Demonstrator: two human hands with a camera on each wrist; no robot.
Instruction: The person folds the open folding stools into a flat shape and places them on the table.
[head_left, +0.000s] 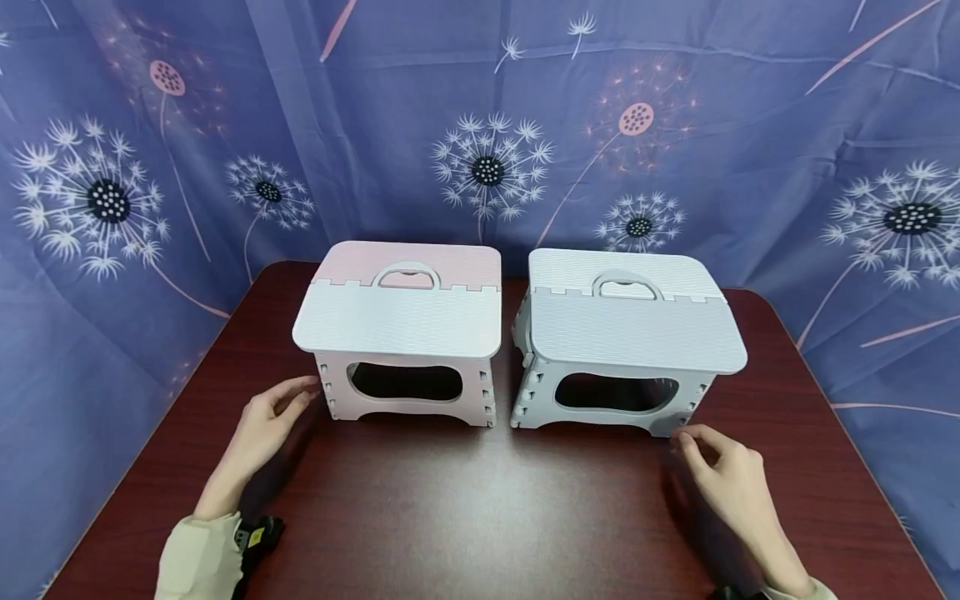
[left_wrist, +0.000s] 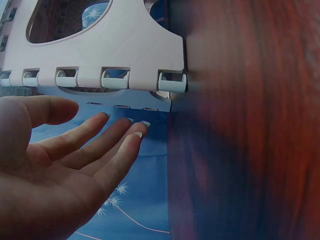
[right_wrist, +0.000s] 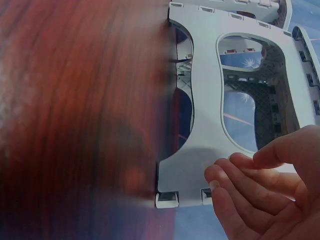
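Two folding step stools stand unfolded side by side on a dark wooden table. The left stool has a pink and white top with pinkish legs; the right stool is white and pale grey. Each top carries a loop handle at its middle seam. My left hand is beside the left stool's front left leg, its fingers loosely extended; in the left wrist view a small gap shows between fingertips and stool. Near the right stool's front right foot is my right hand, fingers loosely bent and holding nothing; whether they touch the leg I cannot tell.
Behind the table hangs a blue curtain with a dandelion pattern, which also runs along both sides. A narrow gap separates the two stools. The table's back edge lies just behind them.
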